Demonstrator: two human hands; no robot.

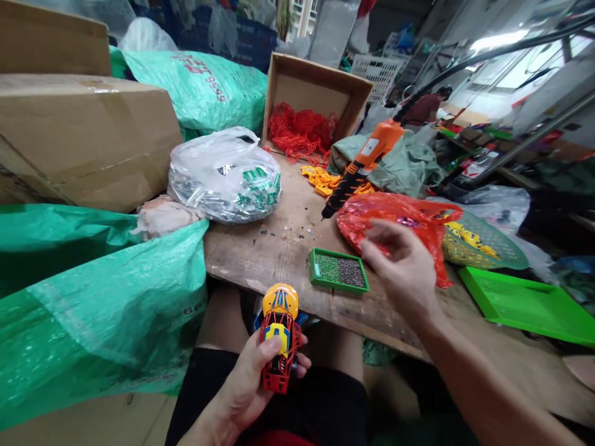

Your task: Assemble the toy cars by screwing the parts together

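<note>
My left hand is wrapped round a toy car with a yellow front, a red frame and a yellow-and-blue top, held over my lap. Above the table, my right hand is raised with bent fingers, blurred; whether the fingertips pinch something small cannot be made out. Left of that hand, a green tray holds many small dark screws. An orange and black electric screwdriver hangs tip down beyond the tray. Beside it a red plastic bag lies partly behind my right hand.
On the wooden table lie a clear plastic bag, yellow parts and a box of red parts. Green sacks and cartons stand left. At right are a basket and a green tray. A person sits farther back.
</note>
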